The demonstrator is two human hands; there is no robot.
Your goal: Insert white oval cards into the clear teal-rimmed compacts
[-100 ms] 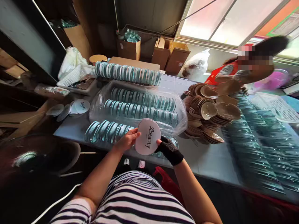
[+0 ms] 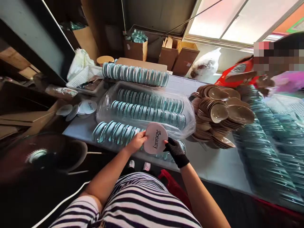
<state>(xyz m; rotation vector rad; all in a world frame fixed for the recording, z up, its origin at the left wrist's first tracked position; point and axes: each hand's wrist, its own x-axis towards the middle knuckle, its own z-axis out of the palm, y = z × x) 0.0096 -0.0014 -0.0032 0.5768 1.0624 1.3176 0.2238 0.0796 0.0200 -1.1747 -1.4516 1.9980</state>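
A white round disc point(image 2: 155, 139) with dark "Sbeauty" lettering is held up in front of me, its printing running sideways. My bare left hand point(image 2: 137, 141) pinches its left edge, thumb on the face. On the opposite edge, my right hand point(image 2: 175, 150), in a black dotted half-finger glove, grips it with the thumb in front. Whether the disc is one piece or several together, I cannot tell. Just beneath it runs a front row of glassy round discs point(image 2: 116, 133), standing on edge. Two more such rows point(image 2: 149, 114) stand behind, in clear plastic wrapping.
Brown oval pieces point(image 2: 218, 112) are piled to the right, beside long rows of glassy discs point(image 2: 268, 148). Loose printed discs point(image 2: 88, 107) lie at left near a white basket point(image 2: 82, 77). A co-worker in red point(image 2: 237, 74) leans over the far right. A fan point(image 2: 42, 158) stands at lower left.
The whole view has shifted slightly, so things appear farther right. The disc has tilted a little, and both hands keep hold of it. The co-worker's arm and head have moved.
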